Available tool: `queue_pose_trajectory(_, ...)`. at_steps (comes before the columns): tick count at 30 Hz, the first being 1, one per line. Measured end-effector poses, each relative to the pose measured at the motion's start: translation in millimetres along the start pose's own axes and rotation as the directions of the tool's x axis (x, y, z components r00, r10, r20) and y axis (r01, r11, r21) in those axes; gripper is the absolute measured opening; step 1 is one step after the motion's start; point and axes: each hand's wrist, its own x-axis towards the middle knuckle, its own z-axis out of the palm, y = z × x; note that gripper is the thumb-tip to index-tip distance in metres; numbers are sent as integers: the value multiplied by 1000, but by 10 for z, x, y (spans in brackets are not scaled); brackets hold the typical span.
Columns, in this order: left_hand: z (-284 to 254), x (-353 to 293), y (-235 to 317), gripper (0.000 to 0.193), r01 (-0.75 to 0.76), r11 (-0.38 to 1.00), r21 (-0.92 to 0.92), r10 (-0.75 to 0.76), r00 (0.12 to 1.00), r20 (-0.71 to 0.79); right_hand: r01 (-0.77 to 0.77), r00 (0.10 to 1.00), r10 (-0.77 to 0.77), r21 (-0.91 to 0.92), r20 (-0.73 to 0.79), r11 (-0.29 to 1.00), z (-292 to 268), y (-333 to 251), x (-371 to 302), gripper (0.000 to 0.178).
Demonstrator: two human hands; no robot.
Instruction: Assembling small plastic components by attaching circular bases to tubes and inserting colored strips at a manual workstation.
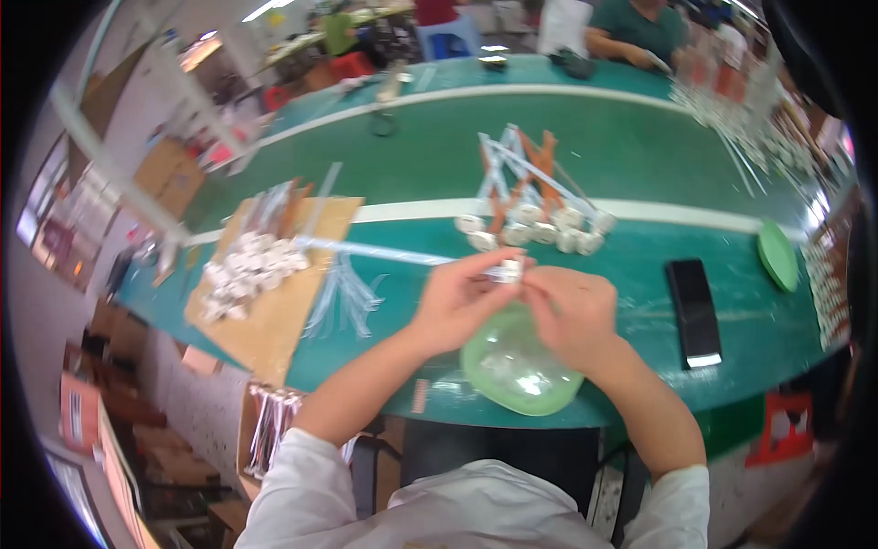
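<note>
My left hand (457, 304) is closed round a small white end piece (510, 271), whose pale blue-white flat strip (384, 251) runs off to the left above the table. Fingertips of my right hand (578, 316) are pinched together right beside that end piece; anything between them is too small to make out. Just below both hands sits a light green bowl (540, 405) with small, clear-looking contents. Beyond them, a cluster of strips with white round ends (567, 240) lies on the table, some strips pale, some orange-brown.
On the left, a cardboard sheet (270, 352) carries a heap of white pieces (247, 274). Beside it lie loose thin strips (343, 297). A black phone-like slab (693, 306) and a green dish (777, 256) are to the right. Across the green table (631, 137) sits another person (636, 37).
</note>
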Motion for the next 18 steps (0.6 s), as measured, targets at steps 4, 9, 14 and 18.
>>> queue_pose_trajectory(4, -222, 197, 271, 32, 99, 965, 244, -94, 995, -30, -103, 993, 107, 76, -45, 992, -3, -87, 15, 17)
queue_pose_trajectory(9, -1293, 370, 865, 22, 190, 434, 881, 168, 943, -286, -21, 1000, 21, 33, 15, 999, -24, 25, 4, 16)
queue_pose_trajectory(14, -2988, -68, 1279, 25, 528, 14, 849, 223, 826, -518, 22, 995, -22, 6, 96, 1000, 9, 11, 35, 17)
queue_pose_trajectory(18, -3580, -486, 1402, 30, 611, -164, 775, 179, 791, -586, 30, 995, -29, -1, 91, 1000, -2, 18, 23, 16)
